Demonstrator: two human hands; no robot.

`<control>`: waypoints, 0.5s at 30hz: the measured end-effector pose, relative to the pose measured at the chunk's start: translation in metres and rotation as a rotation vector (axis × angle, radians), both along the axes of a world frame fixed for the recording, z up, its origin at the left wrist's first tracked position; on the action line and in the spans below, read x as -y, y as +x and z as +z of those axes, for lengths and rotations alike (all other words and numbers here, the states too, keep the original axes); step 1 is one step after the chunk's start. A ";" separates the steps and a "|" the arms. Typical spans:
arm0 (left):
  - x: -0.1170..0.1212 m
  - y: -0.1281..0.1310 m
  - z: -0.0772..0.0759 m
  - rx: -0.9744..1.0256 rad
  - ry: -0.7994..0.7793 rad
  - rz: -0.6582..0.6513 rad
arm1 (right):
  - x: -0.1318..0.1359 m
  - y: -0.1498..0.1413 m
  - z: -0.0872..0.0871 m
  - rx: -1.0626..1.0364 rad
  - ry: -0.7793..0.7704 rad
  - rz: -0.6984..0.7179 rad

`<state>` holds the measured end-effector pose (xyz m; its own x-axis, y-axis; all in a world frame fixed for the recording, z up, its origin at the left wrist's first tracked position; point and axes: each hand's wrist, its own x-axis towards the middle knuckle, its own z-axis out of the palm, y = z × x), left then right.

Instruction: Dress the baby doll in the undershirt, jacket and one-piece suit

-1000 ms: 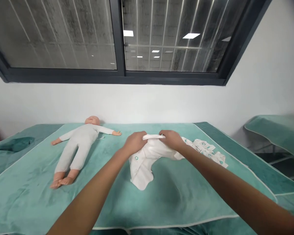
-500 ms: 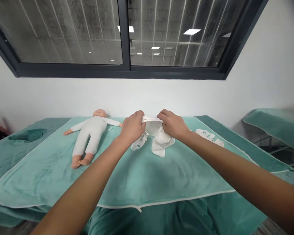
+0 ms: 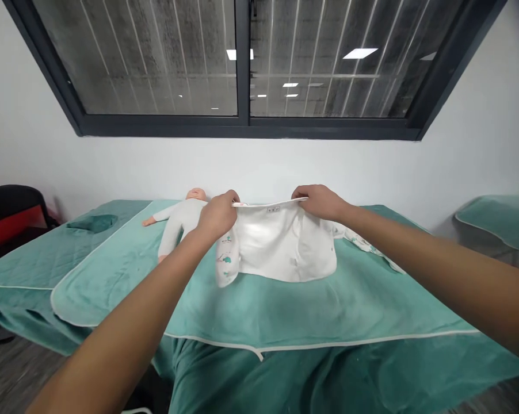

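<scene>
Stretched between my hands is a white baby top (image 3: pixel 277 244) with small green prints on its sleeve. My left hand (image 3: pixel 220 215) pinches its upper edge at one end, and my right hand (image 3: pixel 319 201) grips the same edge at the other. The garment hangs open with its plain inner side facing me, the lower hem close to or touching the green blanket (image 3: pixel 242 313). Left of it a baby doll (image 3: pixel 179 218) in a pale suit lies on its back, its lower body partly behind my left forearm. Another printed white cloth (image 3: pixel 371 248) lies partly behind my right arm.
A darker green cover (image 3: pixel 99 253) lies beneath the blanket. At the far left stands a black and red chair (image 3: pixel 15 215). Another green-covered surface (image 3: pixel 501 221) is at the right. Behind the bed rises a white wall (image 3: pixel 259 167) with a dark-framed window (image 3: pixel 242 126).
My hands have moved apart, and the bunched baby top has spread out into a wide hanging sheet between them. The view has shifted left, bringing more of the chair into sight.
</scene>
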<state>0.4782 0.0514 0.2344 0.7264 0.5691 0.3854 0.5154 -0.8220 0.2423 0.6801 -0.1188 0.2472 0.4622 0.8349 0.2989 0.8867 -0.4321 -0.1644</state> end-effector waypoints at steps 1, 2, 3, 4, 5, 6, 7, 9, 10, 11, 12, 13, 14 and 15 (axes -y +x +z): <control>0.000 0.000 -0.002 0.025 -0.066 -0.025 | 0.000 -0.003 -0.001 -0.036 0.053 0.037; 0.001 0.001 -0.004 0.044 -0.096 -0.045 | 0.000 -0.006 -0.003 -0.042 0.083 0.055; 0.001 0.001 -0.006 0.058 -0.088 -0.051 | 0.000 -0.008 -0.004 -0.017 0.082 0.054; 0.001 0.001 -0.007 0.069 -0.050 -0.036 | 0.001 -0.007 -0.005 0.028 0.055 0.032; 0.000 0.001 -0.007 0.071 0.000 -0.003 | 0.001 -0.004 -0.007 0.079 0.014 0.000; -0.002 0.000 -0.008 0.060 0.049 0.032 | 0.003 0.000 -0.009 0.125 -0.032 -0.038; -0.004 -0.001 -0.009 0.036 0.089 0.063 | 0.005 0.006 -0.011 0.158 -0.071 -0.079; -0.012 -0.004 -0.013 -0.040 0.119 0.091 | 0.010 0.020 -0.017 0.170 -0.113 -0.154; -0.016 -0.004 -0.015 -0.071 0.107 0.092 | 0.013 0.027 -0.021 0.155 -0.119 -0.184; -0.020 -0.005 -0.019 -0.090 0.076 0.092 | 0.015 0.033 -0.024 0.133 -0.123 -0.202; -0.024 -0.004 -0.022 -0.097 0.048 0.096 | 0.016 0.037 -0.027 0.116 -0.132 -0.212; -0.028 -0.003 -0.026 -0.092 0.012 0.100 | 0.017 0.040 -0.030 0.097 -0.140 -0.212; -0.033 -0.002 -0.029 -0.077 -0.032 0.104 | 0.017 0.043 -0.033 0.074 -0.149 -0.204; -0.037 -0.001 -0.033 -0.050 -0.083 0.109 | 0.017 0.045 -0.035 0.050 -0.158 -0.188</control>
